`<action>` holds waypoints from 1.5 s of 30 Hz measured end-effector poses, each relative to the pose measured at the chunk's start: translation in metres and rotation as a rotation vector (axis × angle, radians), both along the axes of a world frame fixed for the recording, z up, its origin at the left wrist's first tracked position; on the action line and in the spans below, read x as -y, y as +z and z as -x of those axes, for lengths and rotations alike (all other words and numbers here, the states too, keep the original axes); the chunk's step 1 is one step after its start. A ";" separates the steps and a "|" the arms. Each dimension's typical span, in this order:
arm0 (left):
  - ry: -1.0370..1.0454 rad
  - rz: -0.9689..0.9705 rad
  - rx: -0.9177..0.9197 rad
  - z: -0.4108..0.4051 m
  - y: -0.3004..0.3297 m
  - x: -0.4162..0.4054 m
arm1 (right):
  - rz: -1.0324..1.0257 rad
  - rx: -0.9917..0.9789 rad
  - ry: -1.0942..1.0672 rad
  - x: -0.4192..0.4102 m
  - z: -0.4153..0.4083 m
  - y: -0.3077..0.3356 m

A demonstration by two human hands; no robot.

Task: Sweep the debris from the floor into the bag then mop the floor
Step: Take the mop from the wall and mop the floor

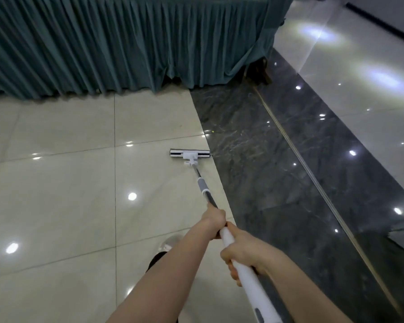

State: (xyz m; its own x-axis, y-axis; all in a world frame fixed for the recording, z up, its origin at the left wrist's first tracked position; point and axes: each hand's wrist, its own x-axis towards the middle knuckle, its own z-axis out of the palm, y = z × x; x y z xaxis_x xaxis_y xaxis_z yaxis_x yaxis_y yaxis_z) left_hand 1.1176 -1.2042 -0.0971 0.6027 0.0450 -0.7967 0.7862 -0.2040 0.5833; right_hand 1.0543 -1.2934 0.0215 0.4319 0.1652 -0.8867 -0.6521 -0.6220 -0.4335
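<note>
Near the middle of the scene, a flat mop (197,169) is held out across the floor by both hands; its head (189,153) is a narrow grey and white bar lying flat on the cream tile (56,206), set crosswise, with its right end just at the edge where the dark marbled strip (278,171) begins; a white bracket joins the head to a slim dark pole with a grey collar part way up, and the near length of the handle is thick and white, with a small grey slider near the bottom edge of the view. The left hand (214,219) is wrapped closed around the pole where the dark section meets the white; the right hand (240,254) is closed around the white handle just nearer, the two hands almost touching. The cream tiles are glossy, crossed by thin dark grout lines and dotted with bright ceiling-light reflections; a tiny yellow speck (212,131) is seen on the dark strip beyond the mop head. Along the far side, a pleated teal table skirt (126,43) hangs to the floor; to the right, beyond a thin metal rail (313,178), pale polished flooring (359,73) is seen under broad glare.
</note>
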 end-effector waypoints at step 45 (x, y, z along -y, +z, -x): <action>0.458 -0.054 0.034 -0.518 0.002 -0.038 | -0.037 0.047 0.153 -0.025 -0.544 0.000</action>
State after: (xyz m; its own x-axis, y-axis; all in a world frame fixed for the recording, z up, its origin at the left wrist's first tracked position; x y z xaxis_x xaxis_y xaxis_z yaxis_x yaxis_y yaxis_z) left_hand 1.6354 -1.1659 -0.0952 0.5372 0.3537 -0.7657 0.7828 0.1289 0.6088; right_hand 1.5978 -1.2680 0.0217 0.4405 0.2645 -0.8579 -0.5295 -0.6952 -0.4862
